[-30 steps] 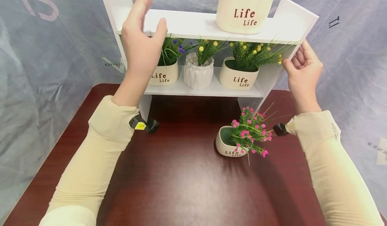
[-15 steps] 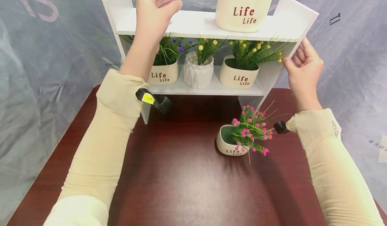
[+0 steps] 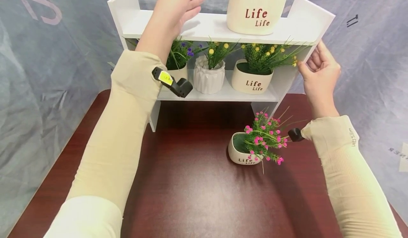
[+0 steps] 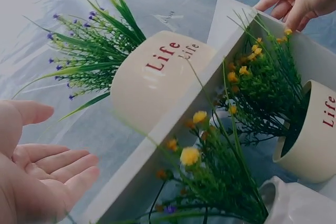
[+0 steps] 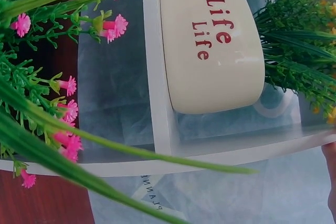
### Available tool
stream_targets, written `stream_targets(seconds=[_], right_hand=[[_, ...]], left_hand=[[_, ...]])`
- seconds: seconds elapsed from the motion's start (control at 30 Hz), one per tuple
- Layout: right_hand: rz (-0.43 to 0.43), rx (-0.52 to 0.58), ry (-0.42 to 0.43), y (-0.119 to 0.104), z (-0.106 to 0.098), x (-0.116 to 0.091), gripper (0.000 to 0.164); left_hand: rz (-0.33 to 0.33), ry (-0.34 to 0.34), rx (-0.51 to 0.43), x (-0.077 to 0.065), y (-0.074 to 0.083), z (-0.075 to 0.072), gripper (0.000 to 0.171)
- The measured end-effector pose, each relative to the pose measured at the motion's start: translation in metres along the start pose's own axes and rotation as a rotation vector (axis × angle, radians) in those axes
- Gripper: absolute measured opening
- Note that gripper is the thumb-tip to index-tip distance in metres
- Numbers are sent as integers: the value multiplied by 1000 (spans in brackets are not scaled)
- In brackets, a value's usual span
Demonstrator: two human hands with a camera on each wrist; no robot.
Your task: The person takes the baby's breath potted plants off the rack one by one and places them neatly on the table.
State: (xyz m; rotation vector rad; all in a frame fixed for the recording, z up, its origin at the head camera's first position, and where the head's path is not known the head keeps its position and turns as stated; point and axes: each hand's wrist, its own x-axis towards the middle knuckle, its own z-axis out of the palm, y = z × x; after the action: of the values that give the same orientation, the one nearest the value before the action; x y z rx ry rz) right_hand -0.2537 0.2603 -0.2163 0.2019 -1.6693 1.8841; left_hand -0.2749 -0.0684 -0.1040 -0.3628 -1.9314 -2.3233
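My left hand (image 3: 181,4) is over the left part of the white shelf's top board (image 3: 208,24), with nothing in it and its fingers extended. In the left wrist view, its palm (image 4: 39,192) faces a cream "Life" pot (image 4: 163,77) of purple flowers and long green leaves, with a gap between. That pot stands upright on the top board, right of centre. My right hand (image 3: 322,75) holds the edge of the shelf's right side panel (image 3: 313,22), thumb at the front and fingers around the outer side. Only a sliver of it shows in the right wrist view.
On the lower board (image 3: 220,95) stand a cream pot (image 3: 180,74) with purple flowers, partly behind my left wrist, a white ribbed pot (image 3: 208,77) and a yellow-flowered pot (image 3: 251,77). A pink-flowered pot (image 3: 243,156) stands on the dark red table (image 3: 191,188), before the shelf.
My left hand has moved up and to the right, from the shelf's left end to over the top board. My right hand and the pots have stayed put.
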Motion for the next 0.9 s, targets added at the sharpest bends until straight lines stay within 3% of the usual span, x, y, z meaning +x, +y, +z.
stream_targets(seconds=[0.13,0.37,0.5,0.67,0.9], right_hand=[[-1,9,-1,-1,1,0,65],[2,-9,0,-1,1,0,65],[7,-20,-3,0,2,0,64],[2,-63,-8,1,7,-2,63],[-14,-81,-14,0,12,-8,62]], left_hand=[[-33,-21,23,5,2,9,43],[-34,-82,96,15,-2,16,49],[-61,-110,18,21,-6,13,50],[-129,-83,-90,26,-10,9,49],[-136,-99,-7,29,-14,17,49]])
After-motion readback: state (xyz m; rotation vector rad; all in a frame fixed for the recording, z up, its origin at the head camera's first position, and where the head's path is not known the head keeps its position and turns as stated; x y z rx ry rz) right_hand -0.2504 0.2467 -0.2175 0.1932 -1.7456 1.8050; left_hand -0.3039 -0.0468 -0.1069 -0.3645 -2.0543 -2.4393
